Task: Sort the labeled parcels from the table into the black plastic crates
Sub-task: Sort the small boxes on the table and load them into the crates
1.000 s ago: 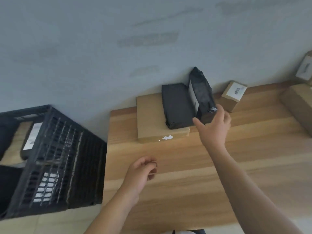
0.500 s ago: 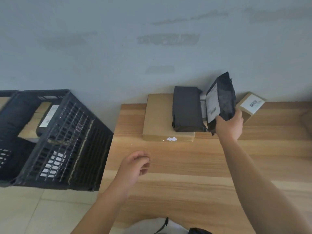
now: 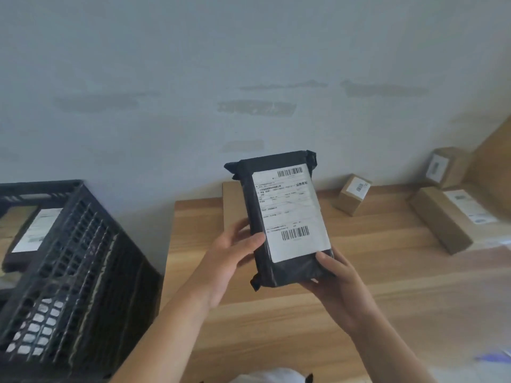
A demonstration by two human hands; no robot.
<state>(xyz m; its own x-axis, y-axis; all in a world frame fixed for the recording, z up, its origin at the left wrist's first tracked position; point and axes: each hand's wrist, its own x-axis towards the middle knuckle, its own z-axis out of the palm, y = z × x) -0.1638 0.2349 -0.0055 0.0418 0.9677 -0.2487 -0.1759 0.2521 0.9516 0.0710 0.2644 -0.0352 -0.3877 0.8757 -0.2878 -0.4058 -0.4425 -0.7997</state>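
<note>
Grey plaster wall (image 3: 166,64) backs your wooden table (image 3: 276,313). At far left, off the table's edge, stands a black crate (image 3: 83,258) with a labelled parcel (image 3: 30,233) lying inside. Your left hand (image 3: 229,261) curls round the left edge of a black parcel (image 3: 282,219), held above the table with its white label (image 3: 290,211) facing you; your right hand (image 3: 337,280) grips its lower right corner, thumb on top. Further right on the table sit a small cardboard box (image 3: 352,197), a long cardboard box (image 3: 439,219) and another box (image 3: 445,167).
</note>
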